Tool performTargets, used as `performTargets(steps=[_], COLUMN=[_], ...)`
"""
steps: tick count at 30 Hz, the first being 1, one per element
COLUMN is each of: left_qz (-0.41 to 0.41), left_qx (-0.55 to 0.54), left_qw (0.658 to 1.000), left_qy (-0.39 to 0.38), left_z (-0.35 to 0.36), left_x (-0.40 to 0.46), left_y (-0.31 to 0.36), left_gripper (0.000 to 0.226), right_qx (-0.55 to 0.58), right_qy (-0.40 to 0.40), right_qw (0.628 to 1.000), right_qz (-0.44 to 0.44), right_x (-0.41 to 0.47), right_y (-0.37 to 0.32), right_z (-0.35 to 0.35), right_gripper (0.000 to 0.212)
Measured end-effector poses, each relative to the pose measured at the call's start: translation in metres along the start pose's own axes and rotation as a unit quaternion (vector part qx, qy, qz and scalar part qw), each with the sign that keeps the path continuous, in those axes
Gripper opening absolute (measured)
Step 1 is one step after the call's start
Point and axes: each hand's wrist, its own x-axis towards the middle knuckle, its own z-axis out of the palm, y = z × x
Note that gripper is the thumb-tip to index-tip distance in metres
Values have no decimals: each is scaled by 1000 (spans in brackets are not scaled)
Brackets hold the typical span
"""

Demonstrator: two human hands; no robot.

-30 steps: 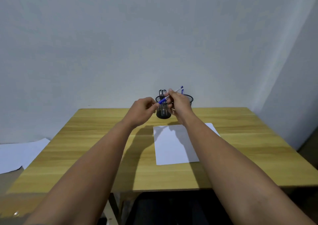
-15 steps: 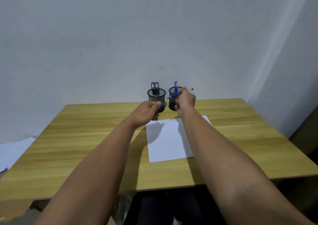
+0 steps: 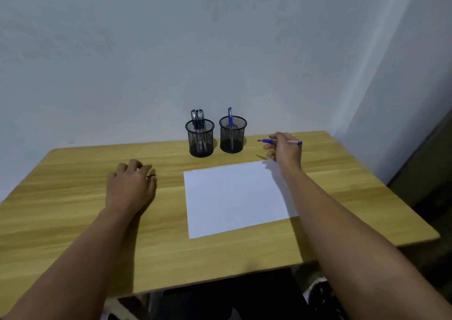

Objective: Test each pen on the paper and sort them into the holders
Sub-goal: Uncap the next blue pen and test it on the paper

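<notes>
1. Your right hand point(image 3: 285, 149) pinches a blue pen point(image 3: 280, 141), uncapped, tip pointing left, just beyond the paper's point(image 3: 234, 199) far right corner.
2. Your left hand point(image 3: 130, 185) rests left of the paper, fingers curled round something small.
3. Two mesh holders stand behind the paper: the left holder point(image 3: 200, 138) has black pens point(image 3: 197, 119), the right holder point(image 3: 232, 135) one blue capped pen point(image 3: 230, 117).

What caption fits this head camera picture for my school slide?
Right hand holds an uncapped blue pen above the blank paper, ready to test it.
</notes>
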Motion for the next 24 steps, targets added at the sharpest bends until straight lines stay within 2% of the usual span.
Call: performTargets(steps=[2,5,7,11,14,16,21,24], left_qz=[81,160,159,134,121,115,102,98], left_qx=[-64,-142,-152,-149,-174,-187,-199,-200], left_qw=[994,977,974,977,976,975,974,974], left_qy=[25,-19,-43,-69,-51,-42,-32,-32], left_z=[-2,-1,3,14,24,27,28,28], left_x=[2,2,1,-4,-8,-8,-8,-8], left_y=[14,39,52,59,57,57,58,58], left_gripper=[39,54,57,73,70,68,68,69], right_qx=[13,1,-7,-17,-18,-51,-77,-139], right_qy=[-3,-11,-23,-63,-106,-97,-83,-71], right_qw=[1000,1000,1000,998,994,994,993,987], right_qz=[17,2,-14,-8,-20,-22,-27,-43], right_x=[-1,-3,0,13,19,21,27,26], right_y=[5,12,18,21,40,56,65,64], right_z=[-11,-20,-21,-7,1,-1,-2,0], right_gripper=[23,25,33,25,40,51,48,53])
